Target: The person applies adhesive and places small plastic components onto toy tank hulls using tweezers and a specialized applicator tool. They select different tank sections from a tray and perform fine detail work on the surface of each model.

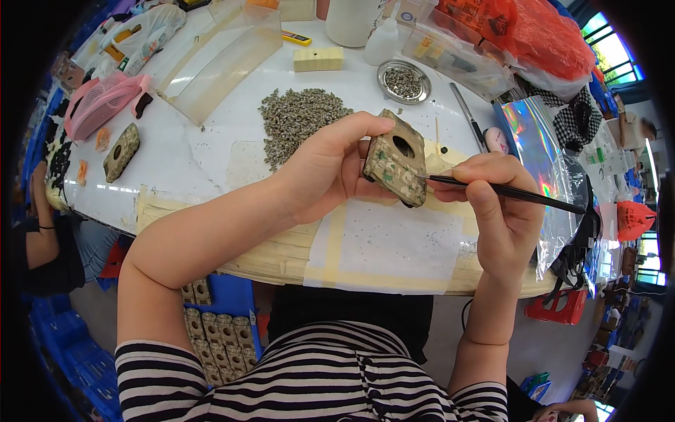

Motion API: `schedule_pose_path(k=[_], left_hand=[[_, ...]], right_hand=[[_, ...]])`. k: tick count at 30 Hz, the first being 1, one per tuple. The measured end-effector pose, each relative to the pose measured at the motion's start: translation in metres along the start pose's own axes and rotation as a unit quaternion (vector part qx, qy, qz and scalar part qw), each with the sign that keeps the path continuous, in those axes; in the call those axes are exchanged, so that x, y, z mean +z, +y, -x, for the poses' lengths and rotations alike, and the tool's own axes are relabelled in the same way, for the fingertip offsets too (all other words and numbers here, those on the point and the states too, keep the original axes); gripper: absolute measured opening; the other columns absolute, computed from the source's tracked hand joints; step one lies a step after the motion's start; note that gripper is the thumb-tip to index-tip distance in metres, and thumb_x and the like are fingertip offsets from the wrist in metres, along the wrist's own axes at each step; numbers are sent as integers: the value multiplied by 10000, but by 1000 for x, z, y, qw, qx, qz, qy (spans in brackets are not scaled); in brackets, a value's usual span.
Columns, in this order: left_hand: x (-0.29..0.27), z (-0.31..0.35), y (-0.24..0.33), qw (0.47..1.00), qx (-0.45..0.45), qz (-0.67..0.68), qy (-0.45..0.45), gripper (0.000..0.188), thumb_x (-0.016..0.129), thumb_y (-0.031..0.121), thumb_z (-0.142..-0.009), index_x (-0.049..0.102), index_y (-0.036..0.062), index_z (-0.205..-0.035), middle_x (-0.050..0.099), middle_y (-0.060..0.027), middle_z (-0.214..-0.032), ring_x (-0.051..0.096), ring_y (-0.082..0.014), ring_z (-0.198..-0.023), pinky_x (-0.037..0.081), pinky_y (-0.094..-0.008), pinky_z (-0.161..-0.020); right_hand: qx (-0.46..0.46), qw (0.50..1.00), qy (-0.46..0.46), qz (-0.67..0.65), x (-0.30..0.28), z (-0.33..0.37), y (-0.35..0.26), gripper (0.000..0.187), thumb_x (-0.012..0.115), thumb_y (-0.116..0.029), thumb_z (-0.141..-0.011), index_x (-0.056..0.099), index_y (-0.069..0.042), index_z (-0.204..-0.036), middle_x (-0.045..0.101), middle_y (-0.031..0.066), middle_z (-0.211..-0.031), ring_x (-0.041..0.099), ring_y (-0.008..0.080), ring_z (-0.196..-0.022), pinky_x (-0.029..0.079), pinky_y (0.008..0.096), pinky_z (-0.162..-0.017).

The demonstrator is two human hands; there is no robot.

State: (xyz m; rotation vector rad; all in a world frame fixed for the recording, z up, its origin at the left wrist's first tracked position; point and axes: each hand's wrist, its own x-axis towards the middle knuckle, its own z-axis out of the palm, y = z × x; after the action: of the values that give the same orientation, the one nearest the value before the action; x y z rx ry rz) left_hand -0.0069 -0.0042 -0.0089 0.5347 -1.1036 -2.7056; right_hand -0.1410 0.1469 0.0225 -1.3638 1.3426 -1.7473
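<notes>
My left hand point(327, 158) is closed around a camouflage-patterned casing point(395, 167) with a round dark hole, held tilted above the table. Its thumb lies on the upper edge and the fingers pass behind. Between the thumb and fingers of my right hand point(508, 211) are slim black tweezers point(520, 193), held like a pen. Their fine tip meets the casing's right edge; whether it grips a small part there is too small to tell. Just beyond my left hand lies a pile of small metallic parts point(299, 119). Beneath both hands a white sheet point(387, 246) is taped down.
Another camouflage casing point(121, 153) lies at the left near a pink mesh item point(105, 105). A round metal dish point(423, 83) of small parts, a pale yellow block point(318, 60) and a white bottle point(351, 21) stand farther back. Several casings fill a blue crate point(242, 292) below the table.
</notes>
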Motion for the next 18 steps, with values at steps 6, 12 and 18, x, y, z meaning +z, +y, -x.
schedule_pose_path(k=[6,12,18], left_hand=[[-2,-1,-1,1000,2,-1,-1,471,470,356,-893,543,15,-1209,634,-152,-1123,620,-219,-1028,492,-367,-890],[0,1,1,1000,1,-2,3,464,484,353,-890,548,17,-1203,635,-148,-1123,620,-217,-1025,489,-363,-891],[0,0,0,1000,2,-3,2,465,479,353,-892,547,14,-1203,636,-151,-1122,621,-216,-1025,492,-361,-888]], right_hand=[[-5,1000,-8,18,0,0,0,97,579,12,-888,591,81,-955,610,118,-912,635,167,-850,553,273,-763],[-10,1000,-2,13,1,0,1,108,581,8,-889,590,84,-965,602,118,-920,635,168,-852,555,272,-762],[-10,1000,-6,14,-1,0,2,112,580,-6,-895,587,82,-963,603,118,-916,633,166,-852,555,271,-760]])
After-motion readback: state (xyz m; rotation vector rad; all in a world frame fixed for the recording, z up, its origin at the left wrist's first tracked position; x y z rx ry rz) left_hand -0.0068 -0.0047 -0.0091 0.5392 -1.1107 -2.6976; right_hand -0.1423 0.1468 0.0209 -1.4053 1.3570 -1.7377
